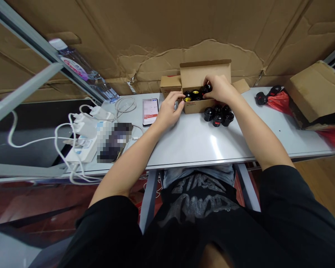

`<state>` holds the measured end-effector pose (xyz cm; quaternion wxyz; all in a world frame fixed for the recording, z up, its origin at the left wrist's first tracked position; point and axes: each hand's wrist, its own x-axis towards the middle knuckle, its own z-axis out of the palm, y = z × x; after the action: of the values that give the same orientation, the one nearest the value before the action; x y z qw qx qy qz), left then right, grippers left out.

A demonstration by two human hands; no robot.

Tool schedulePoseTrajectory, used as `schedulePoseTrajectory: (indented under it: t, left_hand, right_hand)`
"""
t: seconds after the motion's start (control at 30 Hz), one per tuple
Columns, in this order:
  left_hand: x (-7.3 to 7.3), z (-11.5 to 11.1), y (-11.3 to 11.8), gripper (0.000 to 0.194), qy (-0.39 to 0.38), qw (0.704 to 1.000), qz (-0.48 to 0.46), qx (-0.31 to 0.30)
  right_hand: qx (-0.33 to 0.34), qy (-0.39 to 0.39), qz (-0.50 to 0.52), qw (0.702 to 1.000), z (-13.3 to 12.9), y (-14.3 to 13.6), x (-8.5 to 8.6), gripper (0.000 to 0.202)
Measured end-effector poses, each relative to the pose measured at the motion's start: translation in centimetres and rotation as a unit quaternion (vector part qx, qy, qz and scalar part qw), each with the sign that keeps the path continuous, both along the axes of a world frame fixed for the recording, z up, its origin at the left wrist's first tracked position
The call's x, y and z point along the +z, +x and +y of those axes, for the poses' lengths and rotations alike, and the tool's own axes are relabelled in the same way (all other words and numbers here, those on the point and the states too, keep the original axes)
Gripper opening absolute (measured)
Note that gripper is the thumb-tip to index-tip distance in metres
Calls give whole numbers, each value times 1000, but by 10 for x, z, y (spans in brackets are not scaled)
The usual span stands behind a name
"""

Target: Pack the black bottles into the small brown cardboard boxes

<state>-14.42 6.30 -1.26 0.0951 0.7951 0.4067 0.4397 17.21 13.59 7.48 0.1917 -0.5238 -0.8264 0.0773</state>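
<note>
An open cardboard box [198, 107] stands at the back of the white table, its lid flap raised behind it. Black round parts [196, 93], some with yellow rings on top, lie inside. My right hand [216, 88] reaches over the box's right side, its fingers wrapped round one black part [206, 88]. At the left edge of the box is my left hand [171, 108], its fingers apart and its fingertips touching the wall. Several more black parts [218, 115] are grouped on the table just right of and in front of the box.
Left are a phone [150, 111], a pixelated dark device [114, 142], a power strip [86, 143] with white cables and a bottle [83, 69]. Right are a large carton [316, 91], a red bag [280, 101] and black parts [261, 98].
</note>
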Motion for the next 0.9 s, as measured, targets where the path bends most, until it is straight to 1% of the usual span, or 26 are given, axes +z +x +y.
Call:
schedulePoseTrajectory:
  t: [0.1,0.2,0.37,0.47,0.53,0.63,0.7,0.77,0.83,0.9]
  left_hand:
    - [3,-3,2,29,-13,1000,4,14]
    - [5,-4,3,27,-24,1000,3,16]
    - [6,-4,3,26,-22,1000,-2,14]
    - [5,-3,2,26,-16,1000,-3,12]
    - [4,-3,2,26,-12,1000,-6,11]
    - [5,-3,1,26,-6,1000,-10,4]
    - [6,-3,1,25,-12,1000,-6,7]
    - [8,-5,1,25,-22,1000,1,14]
    - [10,-6,1,26,-28,999,6,19]
    - [10,-6,1,26,-30,999,7,24]
  right_hand:
    - [1,14,-39,999,-1,-6,2,59]
    - [4,11,-64,998,0,-9,3,61]
    - [24,-37,-105,994,-1,-14,10,51]
    - [38,-53,-117,991,-5,-14,16,55]
    - [47,-54,-110,991,-5,-12,15,56]
    - [51,-58,-59,995,2,-10,6,48]
    - [49,-62,-5,997,9,-8,-2,51]
    - [50,-61,26,997,16,-4,-6,57]
    - [55,-50,25,997,18,3,-2,55]
    - [54,-36,16,998,14,12,10,42]
